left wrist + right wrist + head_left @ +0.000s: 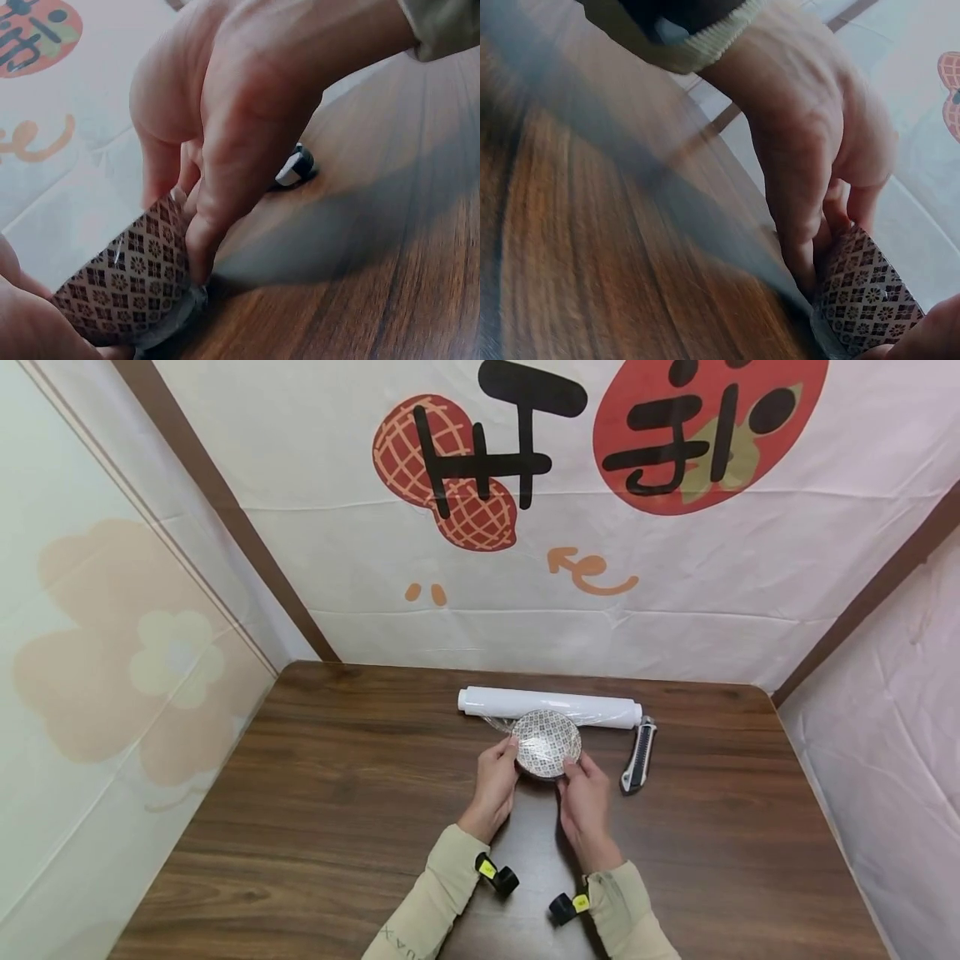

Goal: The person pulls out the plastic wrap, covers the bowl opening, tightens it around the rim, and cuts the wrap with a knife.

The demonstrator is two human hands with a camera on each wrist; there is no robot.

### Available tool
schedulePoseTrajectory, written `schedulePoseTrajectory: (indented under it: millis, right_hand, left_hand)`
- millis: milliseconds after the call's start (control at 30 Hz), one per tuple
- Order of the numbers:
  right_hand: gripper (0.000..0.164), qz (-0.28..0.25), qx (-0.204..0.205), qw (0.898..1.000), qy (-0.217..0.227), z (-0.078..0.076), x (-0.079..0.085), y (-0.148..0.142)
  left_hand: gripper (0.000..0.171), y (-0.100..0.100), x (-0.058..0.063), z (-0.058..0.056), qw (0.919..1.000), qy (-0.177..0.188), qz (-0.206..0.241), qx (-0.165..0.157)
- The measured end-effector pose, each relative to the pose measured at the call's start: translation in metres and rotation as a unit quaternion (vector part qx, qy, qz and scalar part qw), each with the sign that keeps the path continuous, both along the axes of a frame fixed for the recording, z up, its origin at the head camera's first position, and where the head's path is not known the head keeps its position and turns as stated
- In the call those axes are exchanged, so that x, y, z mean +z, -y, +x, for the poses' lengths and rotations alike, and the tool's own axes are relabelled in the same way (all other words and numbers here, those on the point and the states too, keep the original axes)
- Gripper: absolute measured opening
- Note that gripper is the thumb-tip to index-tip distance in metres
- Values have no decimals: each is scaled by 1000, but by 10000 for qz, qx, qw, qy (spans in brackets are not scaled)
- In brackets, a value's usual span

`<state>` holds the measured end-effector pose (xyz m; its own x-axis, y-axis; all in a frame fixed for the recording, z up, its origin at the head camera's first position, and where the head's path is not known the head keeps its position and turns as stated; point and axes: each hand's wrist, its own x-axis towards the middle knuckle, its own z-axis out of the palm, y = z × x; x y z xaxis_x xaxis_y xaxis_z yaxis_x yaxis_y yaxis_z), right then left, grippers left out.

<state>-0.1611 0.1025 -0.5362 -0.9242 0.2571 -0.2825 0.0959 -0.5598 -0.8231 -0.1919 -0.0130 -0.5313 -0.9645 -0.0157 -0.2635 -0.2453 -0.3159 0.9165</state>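
Note:
Both hands hold a small round dish (546, 743) with a dark lattice-and-flower pattern, above the table's middle. Its face shines, and clear film (169, 322) bunches along its edge. My left hand (497, 783) grips the left rim, thumb on top. At the lower right rim, my right hand (587, 802) pinches it with the thumb above and fingers beneath. The left wrist view shows the right hand (240, 112) across the dish; the right wrist view shows the left hand (810, 142). The dish's underside is hidden.
Just behind the dish lies a white roll of cling film (551, 706), with loose clear film (498, 724) near its left part. A utility knife (639, 756) rests to the right on the brown wooden table (337, 793). Printed cloth walls (525, 635) stand around the table.

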Motion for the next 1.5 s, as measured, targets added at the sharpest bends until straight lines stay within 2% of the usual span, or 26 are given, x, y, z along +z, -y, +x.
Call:
schedulePoseTrajectory:
  millis: [233, 300, 367, 500, 567, 633, 733, 800, 967, 1233, 1500]
  right_hand:
    - [54, 41, -32, 9998, 196, -3, -1, -5]
    - [55, 179, -74, 9993, 325, -3, 0, -6]
    - [54, 534, -130, 9971, 521, -2, 2, -8]
    - [53, 1152, -322, 9894, 821, 3, 6, -12]
    - [54, 1041, -359, 9910, 760, 5, 6, -14]
    - [56, 664, -314, 9956, 587, 5, 6, -14]
    - [58, 123, -153, 9990, 408, 3, 5, -15]
    - [57, -31, -102, 9991, 407, 1, 4, -15]
    - [52, 48, 6, 9987, 515, -5, -1, -18]
    - [49, 148, 129, 9991, 370, -6, -4, -21]
    - [49, 290, 355, 9982, 377, -4, -3, -23]
  left_hand:
    - [44, -1, 1, 0, 9994, 120, -195, 259]
    - [43, 1, 0, -1, 9990, 166, -279, 311]
    - [42, 4, 1, -1, 9987, 249, -344, 299]
    - [45, 13, 3, -1, 9975, 412, -583, -9]
    - [48, 17, 4, 0, 9960, 501, -685, -282]
    - [53, 20, 5, 1, 9948, 491, -702, -544]
    - [57, 21, 4, 1, 9948, 476, -525, -727]
    - [57, 21, 3, 1, 9955, 467, -353, -739]
    - [52, 18, 2, -1, 9970, 515, -9, -580]
    - [51, 18, 0, -3, 9974, 584, 283, -317]
    - [47, 13, 0, 3, 9953, 711, 564, -324]
